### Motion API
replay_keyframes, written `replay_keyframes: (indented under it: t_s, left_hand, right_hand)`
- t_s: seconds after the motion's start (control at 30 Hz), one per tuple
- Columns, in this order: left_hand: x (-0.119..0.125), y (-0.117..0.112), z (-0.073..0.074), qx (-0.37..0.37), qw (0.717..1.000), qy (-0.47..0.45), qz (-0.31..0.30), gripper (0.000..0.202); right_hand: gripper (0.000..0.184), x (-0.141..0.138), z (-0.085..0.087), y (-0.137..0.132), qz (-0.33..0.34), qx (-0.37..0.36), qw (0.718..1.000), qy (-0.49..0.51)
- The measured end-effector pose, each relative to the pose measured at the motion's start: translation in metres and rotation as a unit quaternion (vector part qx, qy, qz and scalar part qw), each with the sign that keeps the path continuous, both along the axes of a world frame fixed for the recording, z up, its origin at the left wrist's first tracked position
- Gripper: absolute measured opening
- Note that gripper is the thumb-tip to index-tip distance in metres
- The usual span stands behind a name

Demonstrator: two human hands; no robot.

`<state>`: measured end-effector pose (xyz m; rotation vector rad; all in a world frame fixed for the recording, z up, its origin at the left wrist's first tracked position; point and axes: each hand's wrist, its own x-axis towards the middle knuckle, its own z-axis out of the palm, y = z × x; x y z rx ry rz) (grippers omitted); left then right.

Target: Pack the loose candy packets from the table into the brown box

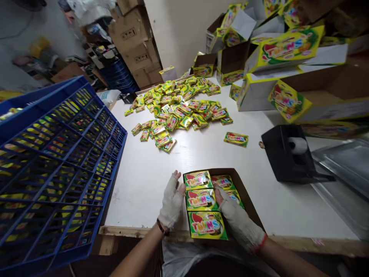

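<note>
Right hand, fingerless cream glove (240,220), touches green-yellow rectangular packs (201,199) leftward, long axes crosswise in brown cardboard carton (248,202); pinch unclear. Left hand (172,202) beside carton, fingers spread.

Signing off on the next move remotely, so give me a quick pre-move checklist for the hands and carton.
1. Left hand beside the carton: ok; actual contact, cannot tell.
2. Left column of packs lined up: ok, three in a row.
3. Right column of packs fully visible: not ok, right hand partly covers it.
4. Every pack boxed: not ok, a lone pack and a pile lie outside.
5. Tape dispenser apart from carton: ok.
</note>
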<state>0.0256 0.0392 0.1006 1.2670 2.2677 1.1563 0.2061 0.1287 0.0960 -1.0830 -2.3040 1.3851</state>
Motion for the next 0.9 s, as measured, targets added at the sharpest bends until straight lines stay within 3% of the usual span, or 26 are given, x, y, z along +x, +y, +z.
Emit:
replay_keyframes:
  t_s: [0.1, 0.2, 0.27, 0.33, 0.47, 0.6, 0.7, 0.77, 0.83, 0.9]
  left_hand:
    - [-0.060, 0.048, 0.024, -0.090, 0.983, 0.150, 0.058, 0.048]
    - [-0.121, 0.101, 0.044, -0.112, 0.974, 0.176, 0.092, 0.040]
    - [-0.151, 0.129, 0.048, -0.133, 0.970, 0.178, 0.103, 0.028]
    - [-0.168, 0.145, 0.044, -0.156, 0.968, 0.173, 0.094, 0.017]
    - [-0.172, 0.143, 0.030, -0.178, 0.966, 0.175, 0.067, 0.010]
    - [-0.158, 0.121, 0.024, -0.172, 0.964, 0.191, 0.059, 0.023]
    - [-0.148, 0.108, 0.024, -0.163, 0.965, 0.190, 0.077, 0.040]
    - [-0.143, 0.104, 0.026, -0.152, 0.969, 0.177, 0.086, 0.032]
    - [-0.136, 0.105, 0.032, -0.133, 0.976, 0.155, 0.080, 0.017]
    - [-0.124, 0.108, 0.042, -0.106, 0.985, 0.128, 0.051, 0.015]
  right_hand:
    - [0.052, 0.014, 0.017, 0.018, -0.062, -0.110, 0.991, 0.036]
    - [0.056, 0.028, 0.041, 0.048, -0.101, -0.146, 0.973, 0.150]
    - [0.049, 0.033, 0.053, 0.079, -0.123, -0.097, 0.971, 0.178]
    - [0.038, 0.030, 0.057, 0.120, -0.145, 0.009, 0.982, 0.121]
    - [0.039, 0.009, 0.047, 0.205, -0.135, 0.161, 0.966, -0.150]
    - [0.039, -0.017, 0.033, 0.253, -0.075, 0.170, 0.942, -0.279]
    - [0.050, -0.024, 0.025, 0.260, -0.068, 0.182, 0.918, -0.346]
    - [0.046, -0.024, 0.023, 0.255, -0.058, 0.198, 0.907, -0.366]
    - [0.029, -0.021, 0.030, 0.242, -0.037, 0.205, 0.924, -0.320]
    - [0.023, -0.021, 0.048, 0.221, -0.014, 0.206, 0.951, -0.229]
